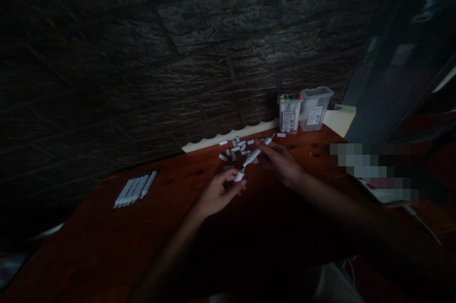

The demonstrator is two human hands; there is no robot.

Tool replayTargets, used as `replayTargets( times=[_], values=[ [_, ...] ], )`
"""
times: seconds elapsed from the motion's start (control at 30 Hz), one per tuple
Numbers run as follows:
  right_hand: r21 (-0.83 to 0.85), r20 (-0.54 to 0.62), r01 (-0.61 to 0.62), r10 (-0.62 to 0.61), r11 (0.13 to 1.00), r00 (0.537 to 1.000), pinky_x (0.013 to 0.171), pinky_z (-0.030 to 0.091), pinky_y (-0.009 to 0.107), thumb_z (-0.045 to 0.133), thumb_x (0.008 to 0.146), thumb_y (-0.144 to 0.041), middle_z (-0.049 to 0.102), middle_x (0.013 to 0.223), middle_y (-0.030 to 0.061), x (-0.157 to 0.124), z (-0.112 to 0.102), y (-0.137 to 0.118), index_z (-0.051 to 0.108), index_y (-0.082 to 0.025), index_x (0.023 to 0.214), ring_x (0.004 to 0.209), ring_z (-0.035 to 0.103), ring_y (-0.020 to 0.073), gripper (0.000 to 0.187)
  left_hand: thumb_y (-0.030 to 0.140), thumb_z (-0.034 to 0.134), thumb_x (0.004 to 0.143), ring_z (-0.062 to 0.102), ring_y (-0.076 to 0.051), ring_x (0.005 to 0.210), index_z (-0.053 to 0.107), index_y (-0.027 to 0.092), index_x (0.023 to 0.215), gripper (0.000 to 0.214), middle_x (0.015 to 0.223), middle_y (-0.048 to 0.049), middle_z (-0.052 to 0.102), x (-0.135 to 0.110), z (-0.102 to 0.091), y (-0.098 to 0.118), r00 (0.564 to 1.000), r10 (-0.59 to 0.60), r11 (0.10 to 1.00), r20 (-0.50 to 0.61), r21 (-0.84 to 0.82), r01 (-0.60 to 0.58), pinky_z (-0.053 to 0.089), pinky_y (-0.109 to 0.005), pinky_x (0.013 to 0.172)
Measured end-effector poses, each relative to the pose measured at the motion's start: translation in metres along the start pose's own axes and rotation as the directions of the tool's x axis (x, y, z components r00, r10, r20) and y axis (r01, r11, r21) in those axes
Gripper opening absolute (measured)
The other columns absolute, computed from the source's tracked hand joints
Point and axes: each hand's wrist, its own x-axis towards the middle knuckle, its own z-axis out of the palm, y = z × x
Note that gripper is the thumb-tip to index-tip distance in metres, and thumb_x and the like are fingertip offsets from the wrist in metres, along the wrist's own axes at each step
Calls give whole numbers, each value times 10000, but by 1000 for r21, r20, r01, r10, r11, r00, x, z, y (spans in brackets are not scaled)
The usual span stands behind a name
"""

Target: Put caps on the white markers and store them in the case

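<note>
My right hand (280,163) pinches a white marker (257,152) that slants down toward my left hand. Between the fingers of my left hand (221,191) is a white marker cap (240,176), close to the marker's lower tip. Whether cap and marker touch, I cannot tell. Just beyond both hands lies a loose scatter of small marker caps (235,148), partly hidden by my right hand. To the left, several white markers (132,190) lie side by side in a row on the wooden table (171,217).
A clear plastic box (290,115) holding upright markers with coloured ends stands at the back right. Beside it is a second clear box (315,110). A pale wavy-edged strip (231,136) runs along the stone-patterned wall (213,56). A white cable (423,224) hangs at the right.
</note>
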Motion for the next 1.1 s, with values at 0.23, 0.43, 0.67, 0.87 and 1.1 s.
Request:
replayTargets(
  times=[0.23,0.43,0.67,0.87,1.1],
  values=[
    [16,6,19,-19,1000,1000,462,180,267,707,708,-533,405,556,-51,-1,1,1,597,-192,693,484,286,76,358,344,548,883,642,-120,652,590,164,947,196,811,-34,700,0,1,1,1000,-1,1000,-1,22,1,513,-247,610],
    [-5,7,1,-1,1000,1000,446,163,259,681,728,-555,402,563,-44,-1,0,2,591,-188,697,481,279,76,379,352,555,879,640,-121,636,583,164,951,203,802,-31,700,0,1,3,1000,-13,1000,10,27,13,503,-232,566],
    [-23,18,-20,20,1000,1000,451,194,250,694,702,-562,447,582,-39,-1,2,3,644,-193,722,497,296,77,372,357,548,885,645,-131,669,586,161,939,206,800,-33,694,0,2,-3,1000,15,997,13,81,-16,491,-239,606],
    [-26,71,-33,35,999,997,457,219,258,720,708,-499,521,637,-23,-4,4,4,651,-209,744,511,337,83,301,349,556,880,643,-124,662,592,161,1000,225,815,-29,698,0,3,-5,1000,5,998,-2,67,-4,500,-234,606],
    [-35,82,-17,20,999,996,455,220,259,703,730,-495,556,655,-9,-4,3,4,659,-211,753,513,350,85,289,339,563,872,647,-126,658,604,161,980,211,819,-33,710,1,3,-4,1000,12,997,-1,81,-12,503,-240,621]
  ],
)
